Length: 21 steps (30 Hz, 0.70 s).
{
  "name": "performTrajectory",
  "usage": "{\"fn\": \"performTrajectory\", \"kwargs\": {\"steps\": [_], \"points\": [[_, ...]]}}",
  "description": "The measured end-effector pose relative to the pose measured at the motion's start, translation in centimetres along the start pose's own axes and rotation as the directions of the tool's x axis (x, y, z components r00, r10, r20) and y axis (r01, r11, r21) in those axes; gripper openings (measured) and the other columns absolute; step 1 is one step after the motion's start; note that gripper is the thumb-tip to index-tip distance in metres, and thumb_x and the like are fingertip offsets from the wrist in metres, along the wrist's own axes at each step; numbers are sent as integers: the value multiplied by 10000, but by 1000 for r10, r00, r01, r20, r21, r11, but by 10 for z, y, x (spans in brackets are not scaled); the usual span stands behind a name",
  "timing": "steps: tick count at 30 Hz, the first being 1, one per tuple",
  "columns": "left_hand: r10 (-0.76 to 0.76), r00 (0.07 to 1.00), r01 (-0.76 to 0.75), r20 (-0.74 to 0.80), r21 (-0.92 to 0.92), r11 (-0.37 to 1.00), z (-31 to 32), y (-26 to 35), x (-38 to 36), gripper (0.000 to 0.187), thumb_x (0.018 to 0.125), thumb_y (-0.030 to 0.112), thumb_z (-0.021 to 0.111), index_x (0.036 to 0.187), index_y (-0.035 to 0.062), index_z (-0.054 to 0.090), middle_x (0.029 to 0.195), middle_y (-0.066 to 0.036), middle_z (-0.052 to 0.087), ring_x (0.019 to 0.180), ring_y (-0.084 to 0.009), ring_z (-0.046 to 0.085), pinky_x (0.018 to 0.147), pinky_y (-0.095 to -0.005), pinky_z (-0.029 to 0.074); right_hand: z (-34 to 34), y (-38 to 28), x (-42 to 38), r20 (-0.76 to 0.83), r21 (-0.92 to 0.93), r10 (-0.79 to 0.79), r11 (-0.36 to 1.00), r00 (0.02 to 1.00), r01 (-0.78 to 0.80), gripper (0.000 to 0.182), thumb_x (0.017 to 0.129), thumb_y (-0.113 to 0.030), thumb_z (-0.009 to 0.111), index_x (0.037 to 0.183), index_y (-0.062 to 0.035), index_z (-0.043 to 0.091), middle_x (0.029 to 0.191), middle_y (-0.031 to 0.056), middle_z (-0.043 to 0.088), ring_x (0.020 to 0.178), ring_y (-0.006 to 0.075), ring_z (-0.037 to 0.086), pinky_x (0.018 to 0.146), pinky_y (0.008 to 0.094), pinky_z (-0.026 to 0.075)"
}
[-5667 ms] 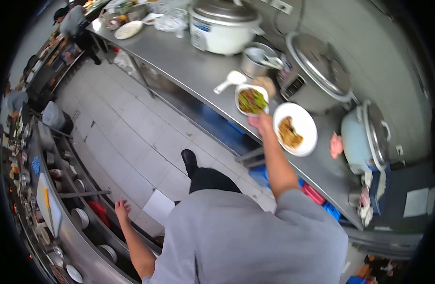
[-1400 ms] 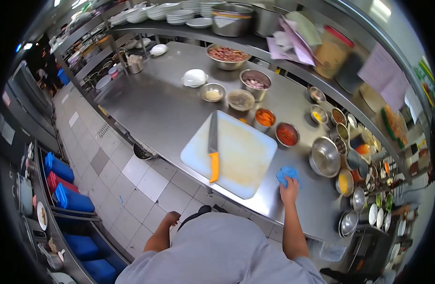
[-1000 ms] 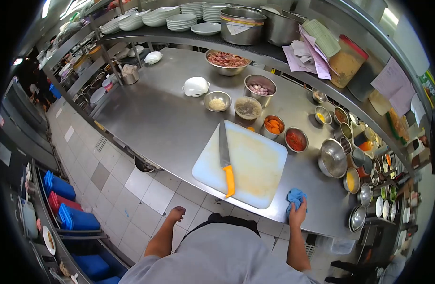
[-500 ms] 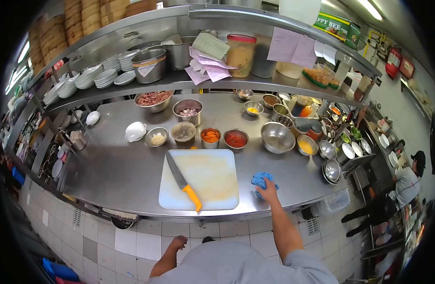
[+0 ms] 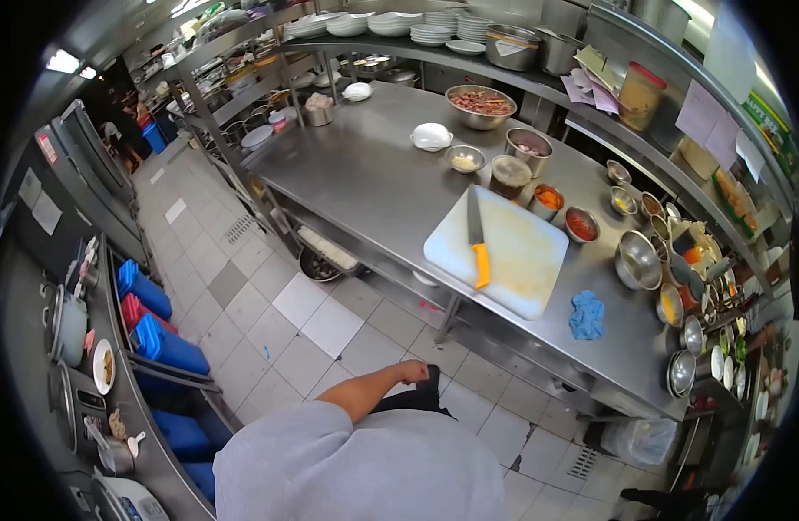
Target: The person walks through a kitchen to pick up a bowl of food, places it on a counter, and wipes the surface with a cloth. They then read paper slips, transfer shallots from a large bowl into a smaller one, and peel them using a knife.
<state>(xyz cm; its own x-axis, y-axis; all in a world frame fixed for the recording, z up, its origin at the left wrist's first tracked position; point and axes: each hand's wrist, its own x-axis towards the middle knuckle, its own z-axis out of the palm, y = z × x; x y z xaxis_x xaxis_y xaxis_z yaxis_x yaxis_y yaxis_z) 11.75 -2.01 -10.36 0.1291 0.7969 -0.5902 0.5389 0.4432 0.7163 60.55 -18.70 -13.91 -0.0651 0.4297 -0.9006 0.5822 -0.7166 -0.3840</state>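
My left hand (image 5: 412, 372) hangs in front of my body above the floor, away from the table, its fingers curled in with nothing visible in them. My right hand is out of view. On the steel table (image 5: 356, 165), a crumpled blue cloth (image 5: 586, 314) lies by the front edge, to the right of the white cutting board (image 5: 525, 260). A large knife with a yellow handle (image 5: 481, 265) rests on the board's left part, blade pointing to the back.
Behind the board stand bowls of red pieces (image 5: 581, 225), orange pieces (image 5: 549, 200) and meat (image 5: 480, 106). Steel bowls (image 5: 637, 260) crowd the table's right end. At left are a side counter (image 5: 156, 434) and blue bins (image 5: 165, 343). Tiled floor (image 5: 317, 313) runs between.
My right hand has let go of the blue cloth and left the view. My view and body have turned left, bringing the side counter and bins into sight.
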Motion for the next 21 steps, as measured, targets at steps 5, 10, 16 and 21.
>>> {"fn": "performTrajectory", "kwargs": {"steps": [5, 10, 16, 21], "points": [[78, 993, -93, 84, 189, 978, 35, -51, -58, 249, 828, 305, 627, 894, 66, 657, 754, -110, 660, 638, -251, 637, 653, -383, 517, 24, 71, -26, -84, 240, 141, 964, 986, -117, 532, 868, -180, 614, 1335, -14, 421, 976, 149, 631, 793, 229, 606, 649, 358, 509], [-175, 984, 178, -37, 82, 981, -6, -95, -98, 280, 806, 299, 644, 938, 53, 664, 782, -129, 670, 625, -250, 637, 537, -404, 515, 18, 132, 0, -330, 402, 59, 912, 942, 83, 605, 845, -146, 620, 1374, 18, 374, 908, 176, 642, 667, 244, 622, 518, 364, 528], [-281, 954, 257, -104, -202, 945, -48, -122, -133, 259, 848, 285, 631, 1002, 76, 632, 763, -82, 647, 522, -168, 577, 416, -310, 448, -87, -160, 1, -687, -176, -526, 790, 502, 588, 461, 832, -81, 605, 1278, -3, 522, 1299, 199, 533, 1245, 309, 480, 1050, 386, 370], [-384, 900, 301, -206, -345, 889, -70, -146, -173, 287, 845, 290, 632, 1012, 57, 625, 757, -73, 640, 526, -156, 571, 423, -296, 447, -162, -369, -16, -580, -649, -809, 528, 94, 547, 487, 789, -108, 668, 1260, -59, 556, 1403, 200, 440, 1321, 373, 386, 1098, 438, 313]]}}
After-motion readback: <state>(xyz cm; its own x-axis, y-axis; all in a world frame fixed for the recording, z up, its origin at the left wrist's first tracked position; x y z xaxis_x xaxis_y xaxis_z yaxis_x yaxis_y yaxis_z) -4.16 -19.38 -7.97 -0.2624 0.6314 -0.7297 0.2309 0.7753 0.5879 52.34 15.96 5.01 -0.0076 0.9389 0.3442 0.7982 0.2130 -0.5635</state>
